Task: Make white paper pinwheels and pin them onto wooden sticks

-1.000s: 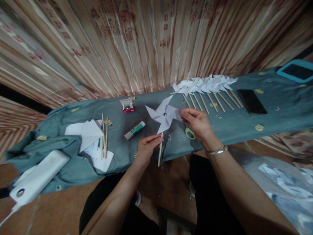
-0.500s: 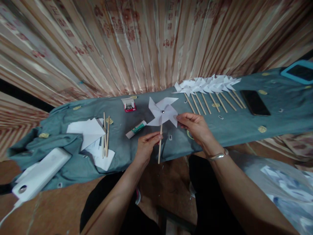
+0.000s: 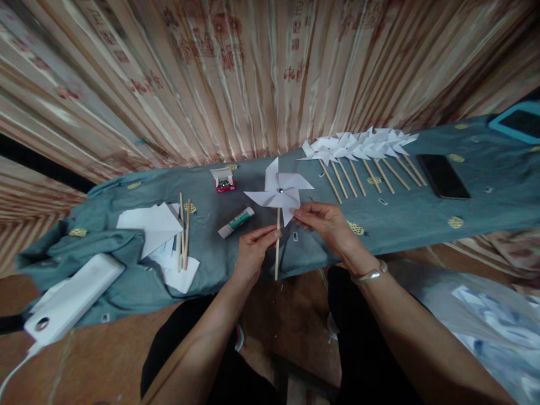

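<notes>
A white paper pinwheel (image 3: 276, 197) on a thin wooden stick (image 3: 277, 261) is held upright over the near part of the cloth, a round metal pin at its centre. My left hand (image 3: 255, 250) pinches the stick below the blades. With thumb and fingertips, my right hand (image 3: 323, 222) grips the lower right blade's edge. Left of the pinwheel lie a green and white glue stick (image 3: 236, 223) and an opened red box (image 3: 224, 182) of small metal pins. Several finished pinwheels (image 3: 358, 147) lie in an overlapping row at the back right, sticks toward me.
White paper sheets (image 3: 154, 225) and loose wooden sticks (image 3: 187, 236) lie on the left of the green cloth (image 3: 202, 225). A white power bank-like device (image 3: 76, 298) with a cable is at the left edge. A dark phone (image 3: 444, 176) and a blue-framed device (image 3: 518, 122) are at right.
The pinwheel's blades have turned clockwise on the pin. My right hand has moved slightly left and down with a blade tip, while my left hand stays on the stick.
</notes>
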### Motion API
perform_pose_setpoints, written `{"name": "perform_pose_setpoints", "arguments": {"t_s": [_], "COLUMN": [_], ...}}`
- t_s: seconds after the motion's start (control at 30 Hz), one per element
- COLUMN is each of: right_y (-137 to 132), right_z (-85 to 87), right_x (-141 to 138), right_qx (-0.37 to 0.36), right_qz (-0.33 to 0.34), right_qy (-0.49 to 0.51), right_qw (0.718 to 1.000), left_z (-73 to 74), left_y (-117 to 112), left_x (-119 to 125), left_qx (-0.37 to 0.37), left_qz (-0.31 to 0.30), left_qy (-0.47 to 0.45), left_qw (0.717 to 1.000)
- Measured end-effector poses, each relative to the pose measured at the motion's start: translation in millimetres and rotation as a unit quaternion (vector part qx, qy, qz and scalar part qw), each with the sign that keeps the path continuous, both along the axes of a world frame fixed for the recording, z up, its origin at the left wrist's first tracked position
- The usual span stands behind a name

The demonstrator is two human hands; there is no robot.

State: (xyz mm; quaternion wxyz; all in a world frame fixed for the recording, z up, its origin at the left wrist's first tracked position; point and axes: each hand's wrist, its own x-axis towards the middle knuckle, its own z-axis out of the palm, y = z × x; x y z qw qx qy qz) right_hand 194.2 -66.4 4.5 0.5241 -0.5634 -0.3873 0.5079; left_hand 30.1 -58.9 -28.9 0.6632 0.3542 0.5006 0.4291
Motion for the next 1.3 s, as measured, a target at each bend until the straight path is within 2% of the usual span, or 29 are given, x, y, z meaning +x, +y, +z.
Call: {"name": "perform_pose_setpoints", "arguments": {"t_s": [0.27,0.47,0.57,0.7,0.77,0.97,1.3], "right_y": [0.3,-2.1,0.7,9.5,13.0,13.5,10.7], "right_z": [-5.3,4.0,8.3,6.6,3.5,-2.4,6.1], "right_x": [-11.4,-4.3,14.7,34.7,36.7,27.1,18.9], "right_qx": [0.001,0.032,0.043,0.068,0.065,0.025,-0.012], "right_qz": [0.041,0.062,0.005,-0.129,-0.156,-0.076,-0.067], "right_qy": [-0.016,-0.062,-0.041,0.012,0.016,0.033,0.112], "right_qw": [0.999,0.996,0.998,0.989,0.985,0.996,0.991], "left_z": [-0.4,0.4,1.4,3.1,3.8,4.6,3.7], "left_y": [0.1,1.5,2.0,1.0,0.1,-1.6,-1.2], "left_x": [0.2,-3.4,-5.5,-5.8,-5.0,-3.9,-2.4], "left_qx": [-0.004,0.002,-0.001,-0.009,-0.013,-0.023,-0.026], "left_qz": [-0.001,-0.001,0.005,-0.002,-0.01,-0.026,-0.019], "left_qy": [-0.02,-0.021,-0.018,-0.015,-0.02,-0.036,-0.027], "left_qw": [1.0,1.0,1.0,1.0,1.0,0.999,0.999]}}
